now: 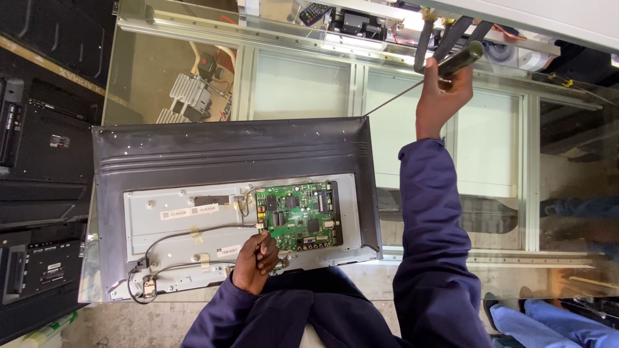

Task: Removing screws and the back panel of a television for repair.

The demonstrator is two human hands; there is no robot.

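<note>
One opened television (232, 154) lies face down on a glass worktop (309, 84), its back cover removed so that the grey metal plate (187, 222) inside is bare. On this plate sits one green circuit board (298, 216), placed toward the right end of the set. The left hand (256, 263) rests at the lower left corner of the board, fingers curled down onto the plate edge; I cannot tell if they pinch something small or only press there. Several thin grey cables (193, 231) run from the board's left side across the plate to one small connector (149, 283) at the lower left corner of the set. Three pale labels are stuck on the plate, left of the board. The right hand (440, 96) is raised well apart from the television, above its upper right corner, and is closed around the dark handle of one long screwdriver (459, 59); the thin shaft points down and left toward the top edge of the set. Both arms wear dark blue sleeves. At the left side two other black television backs (39, 193) are stacked against the worktop. In the lower right corner, legs of another person in blue trousers (554, 322) are visible through the glass.
</note>
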